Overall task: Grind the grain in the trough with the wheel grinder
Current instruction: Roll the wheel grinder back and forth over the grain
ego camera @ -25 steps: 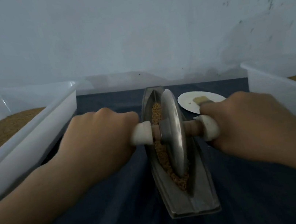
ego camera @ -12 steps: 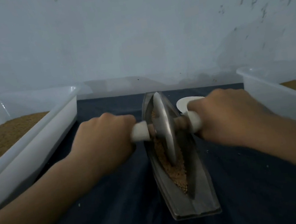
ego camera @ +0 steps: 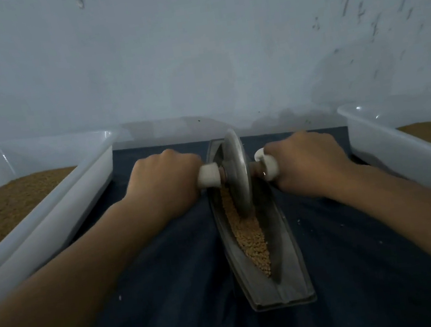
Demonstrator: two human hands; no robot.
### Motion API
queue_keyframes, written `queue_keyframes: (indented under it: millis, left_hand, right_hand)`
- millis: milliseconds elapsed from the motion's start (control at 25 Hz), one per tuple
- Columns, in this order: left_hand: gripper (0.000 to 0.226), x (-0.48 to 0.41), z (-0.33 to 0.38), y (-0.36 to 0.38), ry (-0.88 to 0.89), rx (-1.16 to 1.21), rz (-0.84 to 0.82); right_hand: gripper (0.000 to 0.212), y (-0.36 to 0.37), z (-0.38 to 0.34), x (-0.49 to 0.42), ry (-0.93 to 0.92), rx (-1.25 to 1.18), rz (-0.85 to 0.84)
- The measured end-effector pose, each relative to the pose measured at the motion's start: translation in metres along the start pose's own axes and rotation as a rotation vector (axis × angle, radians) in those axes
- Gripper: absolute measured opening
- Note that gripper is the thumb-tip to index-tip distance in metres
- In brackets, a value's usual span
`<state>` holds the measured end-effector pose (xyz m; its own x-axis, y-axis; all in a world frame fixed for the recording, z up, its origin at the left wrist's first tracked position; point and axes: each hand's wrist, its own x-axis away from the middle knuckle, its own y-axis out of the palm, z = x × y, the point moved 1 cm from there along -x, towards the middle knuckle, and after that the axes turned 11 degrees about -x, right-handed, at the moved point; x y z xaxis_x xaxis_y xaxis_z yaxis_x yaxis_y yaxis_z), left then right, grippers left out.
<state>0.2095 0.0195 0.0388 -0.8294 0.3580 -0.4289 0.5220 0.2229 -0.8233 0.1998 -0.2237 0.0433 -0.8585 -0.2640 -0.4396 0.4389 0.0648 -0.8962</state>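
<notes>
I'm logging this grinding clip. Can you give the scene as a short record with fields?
tool: wheel grinder upright in the trough, near its far end
contents: grain in the groove, nearer than the wheel
left hand: grips the left handle
right hand: grips the right handle
surface: dark cloth
sides: left bin and right bin, white, each holding brown grain-like fill

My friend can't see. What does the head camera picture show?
A left hand and right hand hold the handles of a metal wheel standing in a trough of grain, near its far end. A left tub and right tub, partly filled, flank it on dark cloth.
</notes>
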Motion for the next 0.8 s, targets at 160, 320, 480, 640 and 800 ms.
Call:
queue_keyframes:
  millis: [160, 320, 480, 640, 800]
  left_hand:
    - [0.018, 0.038, -0.015, 0.008, 0.075, 0.045, 0.016]
    - [0.008, -0.004, 0.000, 0.006, -0.038, 0.021, -0.114]
    - [0.012, -0.023, 0.007, -0.009, -0.030, -0.101, -0.097]
    - [0.023, 0.030, -0.002, -0.016, 0.164, -0.134, 0.200]
    - [0.017, 0.013, 0.002, -0.006, 0.080, -0.123, 0.104]
  right_hand:
    - [0.027, 0.000, 0.001, 0.043, -0.205, 0.084, 0.306]
    - [0.028, 0.007, -0.006, -0.003, -0.006, 0.082, 0.098]
    - [0.017, 0.009, -0.004, -0.005, 0.118, -0.080, -0.029]
    - [0.023, 0.001, 0.004, 0.057, -0.139, -0.037, 0.161]
    - [0.020, 0.007, 0.005, 0.033, -0.057, 0.006, 0.132]
